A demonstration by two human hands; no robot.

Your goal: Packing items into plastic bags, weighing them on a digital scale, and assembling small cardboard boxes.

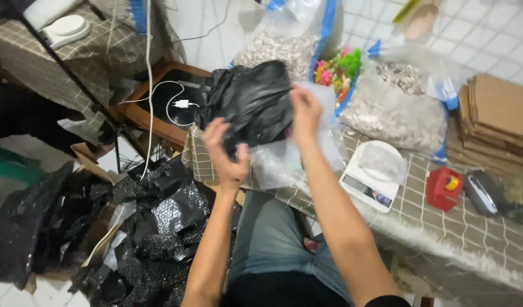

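Observation:
My left hand grips the lower edge of a crumpled black plastic bag held up in front of me. My right hand pinches the top of a clear plastic bag that hangs beside the black one, over the edge of a low table. Both forearms reach up from my lap. Whether anything is inside either bag cannot be told.
The checked-cloth table carries a white kitchen scale, a red tape dispenser and a dark gadget. Big clear sacks of pale pieces, colourful bits, stacked cardboard and black bubble wrap surround me.

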